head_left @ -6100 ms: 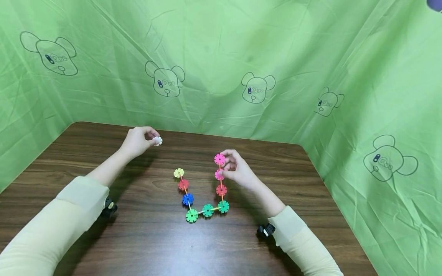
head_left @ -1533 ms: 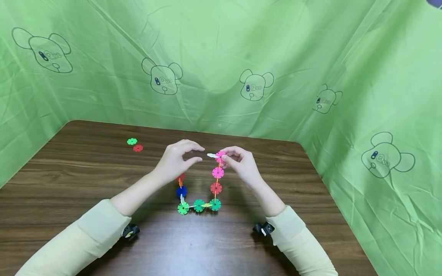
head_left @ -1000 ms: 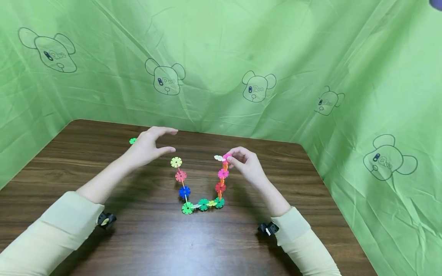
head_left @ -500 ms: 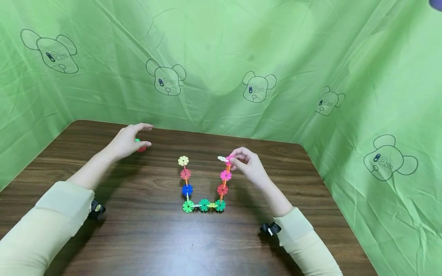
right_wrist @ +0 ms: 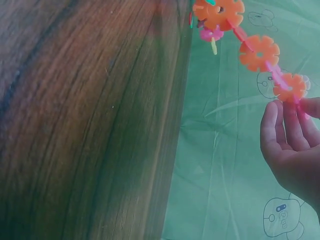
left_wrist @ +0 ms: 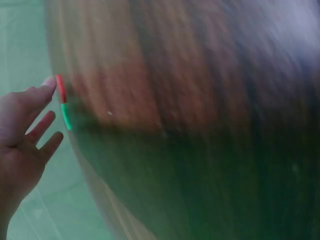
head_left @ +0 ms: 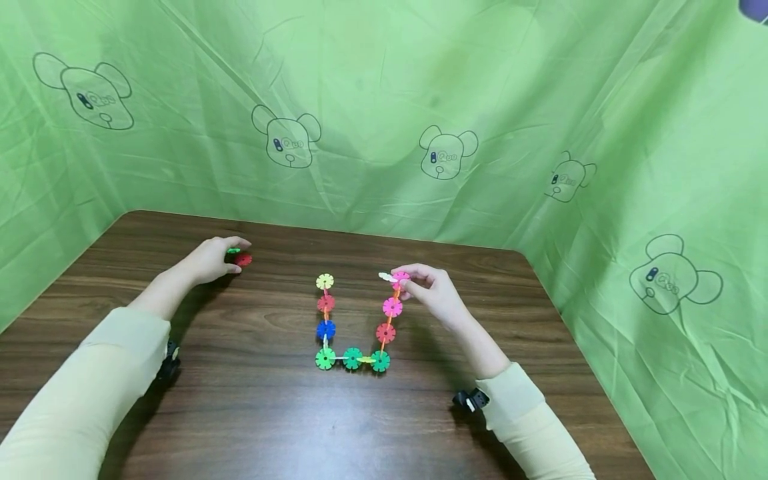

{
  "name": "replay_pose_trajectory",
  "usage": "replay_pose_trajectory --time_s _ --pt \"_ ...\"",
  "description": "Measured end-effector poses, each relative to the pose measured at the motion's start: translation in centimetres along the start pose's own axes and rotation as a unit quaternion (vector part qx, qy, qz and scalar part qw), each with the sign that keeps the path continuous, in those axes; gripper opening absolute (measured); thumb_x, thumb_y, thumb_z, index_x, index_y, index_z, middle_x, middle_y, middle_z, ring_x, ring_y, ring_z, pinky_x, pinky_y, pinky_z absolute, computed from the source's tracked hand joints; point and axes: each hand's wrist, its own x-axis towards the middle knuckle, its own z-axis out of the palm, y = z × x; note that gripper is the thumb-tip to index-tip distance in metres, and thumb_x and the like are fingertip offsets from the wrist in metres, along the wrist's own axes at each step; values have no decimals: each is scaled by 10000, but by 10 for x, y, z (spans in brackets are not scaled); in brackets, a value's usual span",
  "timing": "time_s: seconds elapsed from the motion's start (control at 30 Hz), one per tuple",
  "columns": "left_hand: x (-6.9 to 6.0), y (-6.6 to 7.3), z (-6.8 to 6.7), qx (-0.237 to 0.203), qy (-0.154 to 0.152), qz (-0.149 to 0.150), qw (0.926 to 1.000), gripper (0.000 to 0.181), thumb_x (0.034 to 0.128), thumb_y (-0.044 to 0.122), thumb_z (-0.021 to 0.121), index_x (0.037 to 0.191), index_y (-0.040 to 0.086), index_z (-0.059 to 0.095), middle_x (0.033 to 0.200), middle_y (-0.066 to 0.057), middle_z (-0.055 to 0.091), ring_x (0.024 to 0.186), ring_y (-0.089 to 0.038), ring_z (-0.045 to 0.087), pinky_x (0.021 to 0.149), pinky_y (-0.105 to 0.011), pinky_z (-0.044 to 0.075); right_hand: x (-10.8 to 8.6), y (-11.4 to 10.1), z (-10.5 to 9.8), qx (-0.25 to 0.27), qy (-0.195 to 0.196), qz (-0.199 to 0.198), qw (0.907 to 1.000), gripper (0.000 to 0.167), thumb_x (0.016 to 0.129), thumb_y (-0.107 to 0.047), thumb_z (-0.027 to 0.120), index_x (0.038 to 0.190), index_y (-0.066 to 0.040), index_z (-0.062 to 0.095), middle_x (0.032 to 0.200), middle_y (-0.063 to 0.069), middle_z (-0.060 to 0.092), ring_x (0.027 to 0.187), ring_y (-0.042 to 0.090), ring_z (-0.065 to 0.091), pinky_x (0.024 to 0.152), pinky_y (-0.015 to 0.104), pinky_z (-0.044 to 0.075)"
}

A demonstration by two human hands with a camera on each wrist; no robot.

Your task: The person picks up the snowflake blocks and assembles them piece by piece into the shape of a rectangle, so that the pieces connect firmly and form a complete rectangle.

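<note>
A U-shaped chain of notched plastic snowflake discs stands in the middle of the table (head_left: 336,427). Its left arm ends in a yellow disc (head_left: 325,281), with a blue disc (head_left: 326,330) lower down; green discs (head_left: 353,359) form the base. My right hand (head_left: 438,297) pinches the pink disc (head_left: 401,277) atop the right arm, where a white disc (head_left: 386,277) juts out leftward. In the right wrist view, orange discs (right_wrist: 259,53) link this arm. My left hand (head_left: 207,261) reaches around a loose red disc (head_left: 243,259) and a loose green disc (head_left: 234,251), fingers and thumb apart.
Green curtain cloth (head_left: 372,80) with printed bear heads hangs behind the table's far edge and along both sides. Black wrist cameras (head_left: 471,400) sit below the sleeves.
The white disc, earlier in my left hand, now sits on the right arm's top. My left hand has let go and moved back left, down to the loose discs. My right hand keeps its pinch.
</note>
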Motion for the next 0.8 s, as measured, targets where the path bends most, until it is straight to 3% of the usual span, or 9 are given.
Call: replay_pose_trajectory --time_s 0.2,0.43,0.8 --pt "1 -5 5 99 7 154 9998 449 814 -7 695 1235 -36 541 1178 -267 585 1129 -440 514 942 -570 398 0 0 0 20 -12 -26 10000 225 913 -40 593 1127 11 643 944 141 672 775 230 634 777 559 517" --pt "2 -12 7 65 205 69 9997 319 813 32 707 1119 -5 627 1062 -199 647 1055 -377 570 918 -538 419 1 2 1 31 -41 4 10000 215 913 -45 598 1113 20 644 980 177 669 773 148 624 781 549 517" --pt "2 -11 11 -113 541 -12 9985 278 769 59 761 1024 3 666 966 -169 669 967 -353 599 881 -521 434 0 5 1 30 -5 117 9999 236 917 -71 605 1135 14 635 929 94 683 775 210 633 786 528 527"
